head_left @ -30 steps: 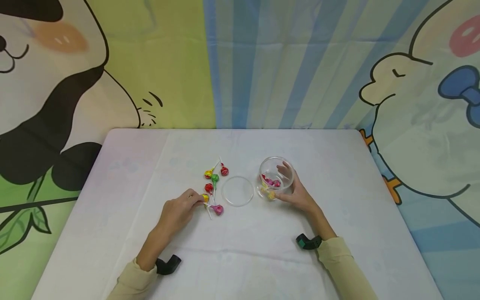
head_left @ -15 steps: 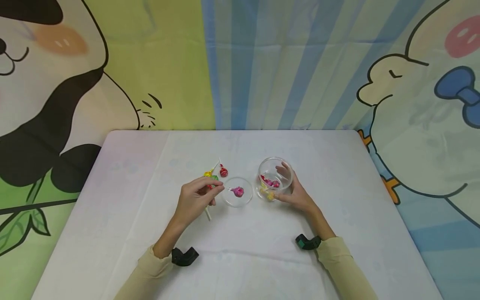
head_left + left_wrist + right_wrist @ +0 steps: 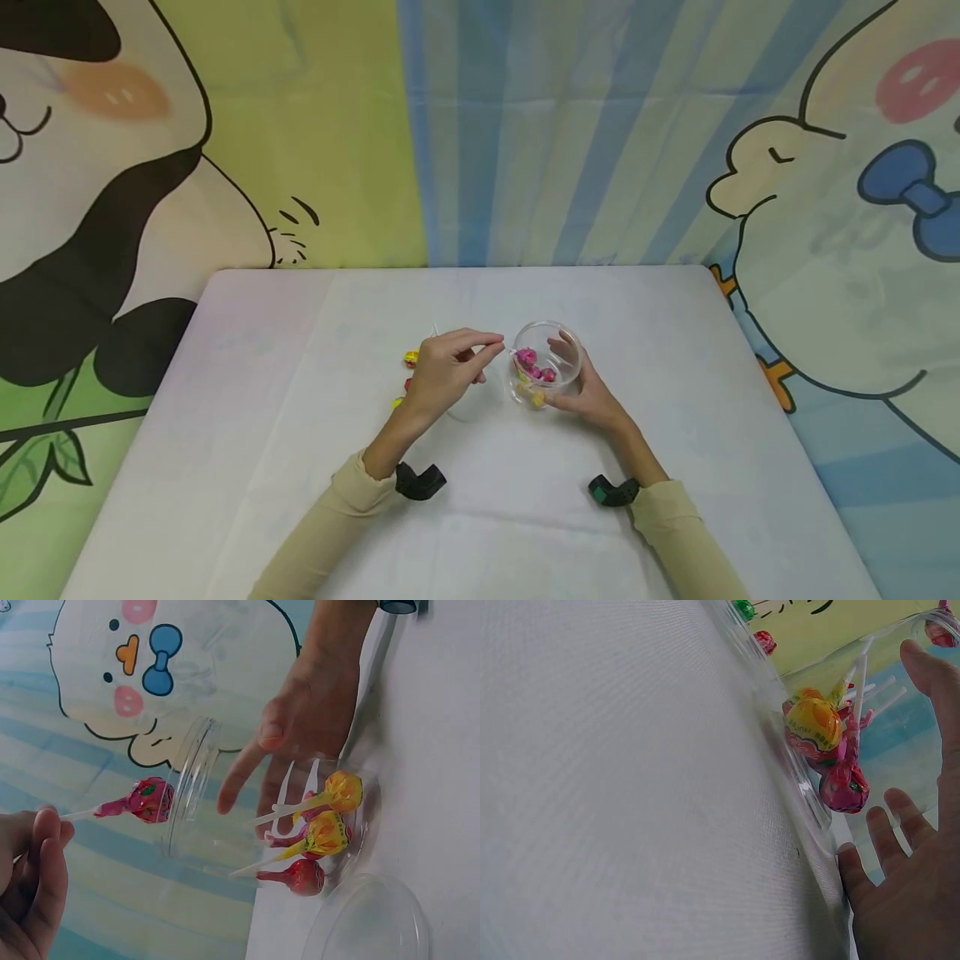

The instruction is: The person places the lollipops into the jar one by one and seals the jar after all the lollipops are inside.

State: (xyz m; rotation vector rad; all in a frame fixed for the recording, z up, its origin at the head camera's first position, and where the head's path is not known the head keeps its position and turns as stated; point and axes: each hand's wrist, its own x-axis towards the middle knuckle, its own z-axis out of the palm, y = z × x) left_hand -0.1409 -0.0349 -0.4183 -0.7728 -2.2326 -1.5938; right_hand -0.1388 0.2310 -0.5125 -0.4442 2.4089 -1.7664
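My left hand (image 3: 442, 375) pinches the white stick of a pink lollipop (image 3: 152, 799) between thumb and fingertips. Its wrapped head is right at the mouth of a clear jar (image 3: 196, 795) in the left wrist view. The right hand (image 3: 588, 396) grips the upright jar from its right side, thumb and fingers spread round the wall. Inside the jar lie several lollipops: a yellow one (image 3: 345, 790), another yellow one (image 3: 327, 832), a red one (image 3: 305, 877) and a pink one (image 3: 845, 787), their sticks leaning various ways.
A clear round lid (image 3: 375, 922) lies flat on the white table (image 3: 525, 533), partly hidden behind my left hand in the head view. More lollipops lie left of it, among them a yellow one (image 3: 410, 358), a green one (image 3: 744, 609) and a red one (image 3: 765, 642). A printed cloth (image 3: 510, 125) hangs behind.
My left hand has picked up the pink lollipop from the table and carried it right, over the lid, to the jar's mouth. The right hand has kept its grip on the jar.
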